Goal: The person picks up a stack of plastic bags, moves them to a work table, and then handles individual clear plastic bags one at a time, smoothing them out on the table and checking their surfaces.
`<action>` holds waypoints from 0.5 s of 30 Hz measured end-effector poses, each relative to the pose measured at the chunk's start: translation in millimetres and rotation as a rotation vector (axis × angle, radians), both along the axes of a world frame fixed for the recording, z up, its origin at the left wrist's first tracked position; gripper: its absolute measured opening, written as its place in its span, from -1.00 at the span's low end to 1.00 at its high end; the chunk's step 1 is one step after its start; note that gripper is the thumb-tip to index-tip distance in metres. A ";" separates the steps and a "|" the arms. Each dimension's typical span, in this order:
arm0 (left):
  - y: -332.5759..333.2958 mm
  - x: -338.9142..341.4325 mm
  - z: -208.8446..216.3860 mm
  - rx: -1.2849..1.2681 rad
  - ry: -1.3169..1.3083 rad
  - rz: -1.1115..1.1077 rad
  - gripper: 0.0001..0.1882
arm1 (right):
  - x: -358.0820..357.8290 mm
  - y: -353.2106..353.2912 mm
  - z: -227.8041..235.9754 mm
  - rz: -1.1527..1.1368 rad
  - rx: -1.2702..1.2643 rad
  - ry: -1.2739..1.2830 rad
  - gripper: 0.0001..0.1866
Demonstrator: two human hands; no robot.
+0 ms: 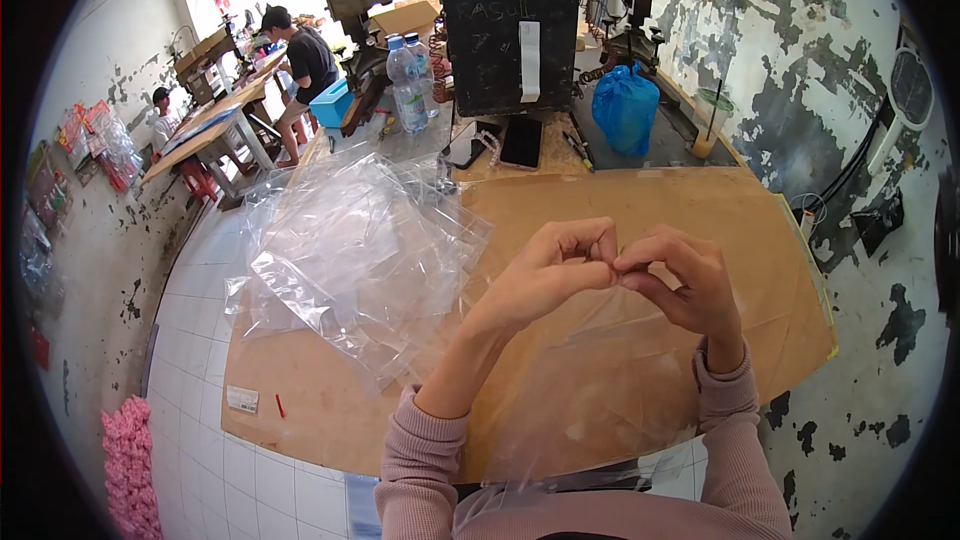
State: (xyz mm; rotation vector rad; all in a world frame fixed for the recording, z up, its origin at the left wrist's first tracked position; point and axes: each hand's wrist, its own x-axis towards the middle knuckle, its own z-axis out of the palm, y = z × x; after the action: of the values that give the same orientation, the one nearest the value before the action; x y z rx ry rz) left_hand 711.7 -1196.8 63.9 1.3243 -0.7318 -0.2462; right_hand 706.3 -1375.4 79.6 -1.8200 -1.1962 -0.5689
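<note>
My left hand point(563, 265) and my right hand point(685, 280) meet above the middle of the brown-covered table point(790, 280). Thumbs and forefingers of both are pinched together, tips touching. A clear plastic bag point(590, 390) spreads from below the fingers toward my lap, over the table's near edge. Its top edge seems to be in the pinch, though the fingertips mostly hide it. To the left lies a loose, crinkled pile of clear plastic bags point(350, 250), apart from my hands.
Beyond the table stands a machine with a black panel point(510, 45). Around it are water bottles point(407, 85), a phone point(521, 142), a blue plastic bag point(625, 110) and a drink cup point(712, 120). A small red piece point(280, 406) lies front left. Two people work far left.
</note>
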 end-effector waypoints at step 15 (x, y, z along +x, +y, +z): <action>18.7 15.5 -15.3 0.648 -0.404 0.240 -0.81 | 29.2 10.6 -24.6 -0.176 -0.173 0.204 -0.91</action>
State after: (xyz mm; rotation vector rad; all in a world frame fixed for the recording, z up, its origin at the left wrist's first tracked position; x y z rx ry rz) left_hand 727.2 -1178.0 48.6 2.1022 -0.8547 -0.0120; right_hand 735.4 -1364.8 55.0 -2.0897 -0.9787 -0.3752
